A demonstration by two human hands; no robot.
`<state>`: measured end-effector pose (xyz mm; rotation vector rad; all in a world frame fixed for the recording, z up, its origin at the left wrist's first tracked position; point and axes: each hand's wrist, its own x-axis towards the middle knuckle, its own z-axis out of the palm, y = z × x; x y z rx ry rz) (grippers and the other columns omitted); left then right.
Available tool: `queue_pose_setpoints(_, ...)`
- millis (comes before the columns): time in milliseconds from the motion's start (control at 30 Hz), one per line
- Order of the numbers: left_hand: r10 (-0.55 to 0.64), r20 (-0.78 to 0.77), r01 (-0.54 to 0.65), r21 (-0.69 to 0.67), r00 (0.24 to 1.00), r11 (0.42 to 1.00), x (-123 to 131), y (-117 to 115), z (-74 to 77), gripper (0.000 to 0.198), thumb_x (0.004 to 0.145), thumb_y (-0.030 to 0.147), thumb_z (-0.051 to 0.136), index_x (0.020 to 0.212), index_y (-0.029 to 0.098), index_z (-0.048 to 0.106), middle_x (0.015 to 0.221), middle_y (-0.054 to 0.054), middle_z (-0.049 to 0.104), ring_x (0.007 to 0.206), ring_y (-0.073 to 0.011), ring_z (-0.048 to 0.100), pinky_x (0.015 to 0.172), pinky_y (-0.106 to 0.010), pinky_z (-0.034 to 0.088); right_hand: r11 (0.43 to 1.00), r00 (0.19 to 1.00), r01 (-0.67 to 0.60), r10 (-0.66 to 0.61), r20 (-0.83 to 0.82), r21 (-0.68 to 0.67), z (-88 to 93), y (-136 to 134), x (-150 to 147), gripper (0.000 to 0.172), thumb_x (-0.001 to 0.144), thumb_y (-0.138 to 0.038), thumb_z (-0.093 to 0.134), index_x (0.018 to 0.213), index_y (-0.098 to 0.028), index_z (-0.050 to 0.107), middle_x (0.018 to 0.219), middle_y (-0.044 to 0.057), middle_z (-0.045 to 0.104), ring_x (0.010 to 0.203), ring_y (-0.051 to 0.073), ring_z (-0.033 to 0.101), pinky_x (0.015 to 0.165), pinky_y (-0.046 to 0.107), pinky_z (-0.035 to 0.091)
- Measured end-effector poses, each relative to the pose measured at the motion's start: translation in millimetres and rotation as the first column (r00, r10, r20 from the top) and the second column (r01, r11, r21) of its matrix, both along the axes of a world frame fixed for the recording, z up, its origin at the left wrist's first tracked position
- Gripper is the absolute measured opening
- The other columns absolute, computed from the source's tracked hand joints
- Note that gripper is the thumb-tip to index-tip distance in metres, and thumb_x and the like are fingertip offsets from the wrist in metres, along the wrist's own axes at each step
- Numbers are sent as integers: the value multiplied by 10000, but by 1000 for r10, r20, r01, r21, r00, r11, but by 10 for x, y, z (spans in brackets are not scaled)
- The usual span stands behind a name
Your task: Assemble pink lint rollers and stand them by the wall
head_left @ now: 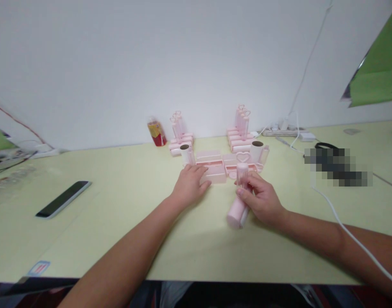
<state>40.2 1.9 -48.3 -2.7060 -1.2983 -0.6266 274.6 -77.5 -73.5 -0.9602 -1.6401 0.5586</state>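
Note:
My right hand (pixel 260 194) is closed around a pink lint roller (pixel 237 210) with a clear, heart-topped handle, tilted above the table. My left hand (pixel 192 182) has its fingers stretched out, reaching onto an open pink case (pixel 215 174). Beside those fingers a white paper roll (pixel 187 157) with a cardboard core stands upright. Behind the held roller is a second open pink case (pixel 230 160), partly hidden by it. Another upright paper roll (pixel 256 153) stands to the right, near a clear pink piece (pixel 264 155).
Pink rollers with heart-topped handles stand in a left group (pixel 181 139) and a right group (pixel 241 134) by the wall. A drink bottle (pixel 156 132) is at the back. A phone (pixel 63 199) lies left; a power strip (pixel 279 132) and white cable (pixel 335 211) are right.

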Motion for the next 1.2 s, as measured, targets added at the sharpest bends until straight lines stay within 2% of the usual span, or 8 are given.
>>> queue_pose_setpoints(200, 109, -116, -107, 22, 987, 994, 18, -89, 98, 420, 835, 434, 627, 1171, 184, 661, 1083, -138, 623, 1028, -317, 537, 923, -463, 417, 995, 999, 31, -33, -16, -92, -37, 9, 10, 158, 867, -347, 639, 871, -189, 631, 756, 3, 508, 706, 170, 467, 661, 307, 380)
queue_pose_setpoints(367, 64, -86, -69, -52, 994, 996, 10, -78, 27, 612, 791, 415, 671, 1351, 208, 535, 1312, -144, 562, 1169, -347, 503, 984, -489, 388, 992, 990, -37, 20, -142, -119, -67, -4, -5, 155, 840, -324, 672, 841, -194, 588, 770, -2, 532, 716, 163, 493, 673, 305, 406)
queue_pose_setpoints(467, 63, 22, -59, -145, 998, 988, -21, -30, -22, 648, 798, 344, 663, 1406, 230, 469, 1285, -137, 599, 1148, -342, 540, 973, -493, 393, 990, 972, -61, 31, -233, -123, -55, -18, -13, 236, 804, -324, 713, 739, -203, 522, 734, -11, 535, 697, 156, 508, 655, 294, 418)
queue_pose_setpoints(533, 78, 213, -31, -216, 974, 976, -52, 17, -30, 621, 795, 334, 671, 1377, 228, 481, 1294, -126, 596, 1159, -317, 548, 991, -472, 392, 984, 959, -73, 26, -281, -161, -46, -10, -21, 259, 794, -344, 731, 736, -203, 522, 705, -15, 547, 674, 152, 522, 632, 285, 419)
queue_pose_setpoints(667, 213, 658, 171, -468, 722, 867, -80, 103, -12, 641, 791, 354, 680, 1351, 183, 419, 1150, -101, 650, 998, -234, 629, 881, -389, 462, 927, 843, -151, -61, -534, -344, -54, 101, -32, 268, 814, -404, 715, 783, -206, 537, 644, -27, 583, 578, 131, 519, 546, 255, 405)
queue_pose_setpoints(800, 344, 794, 378, -558, 501, 739, -29, 101, 3, 604, 746, 289, 678, 1287, 153, 447, 1080, -91, 664, 904, -201, 643, 758, -310, 473, 894, 647, -245, -138, -750, -376, -72, 267, 12, 279, 822, -391, 689, 687, -204, 533, 542, -43, 539, 507, 117, 485, 521, 248, 423)
queue_pose_setpoints(967, 271, 810, 510, -550, 521, 661, 45, 14, 34, 593, 640, 154, 673, 1215, 151, 528, 1140, -78, 652, 951, -197, 614, 786, -294, 473, 856, 499, -371, -143, -855, -360, -65, 332, 86, 199, 845, -374, 643, 754, -204, 595, 548, -26, 606, 494, 130, 543, 542, 264, 484)
queue_pose_setpoints(1200, 239, 810, 594, -563, 536, 575, 94, -55, 55, 703, 606, 96, 710, 1278, 154, 512, 1217, -93, 641, 1038, -231, 617, 903, -353, 477, 836, 527, -406, -116, -842, -370, -70, 319, 108, 284, 887, -426, 567, 782, -180, 664, 613, 33, 690, 563, 162, 644, 643, 303, 553)
